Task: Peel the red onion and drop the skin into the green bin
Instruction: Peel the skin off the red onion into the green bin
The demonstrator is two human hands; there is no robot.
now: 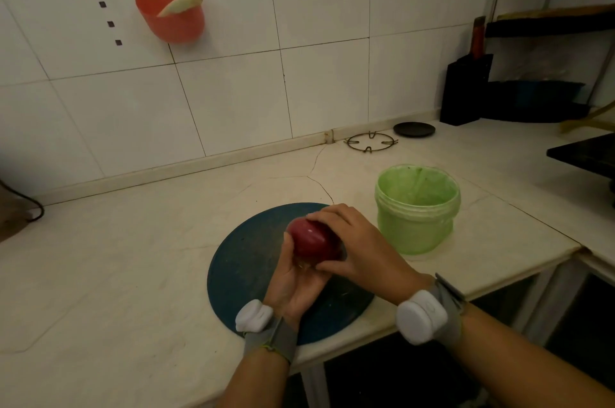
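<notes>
Low in the middle of the frame, the red onion (312, 239) is cradled in the left hand (293, 278) and capped by the right hand (359, 251), fingers (327, 213) bent over its top, above the round blue board (246, 261). How much skin is left can't be told. No peel is made out in the green bin (417, 208), just right on the bench (133, 258), so the dropping is reckoned still to do.

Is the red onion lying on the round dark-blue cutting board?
No, left hand and right hand hold the red onion above the board.
</notes>
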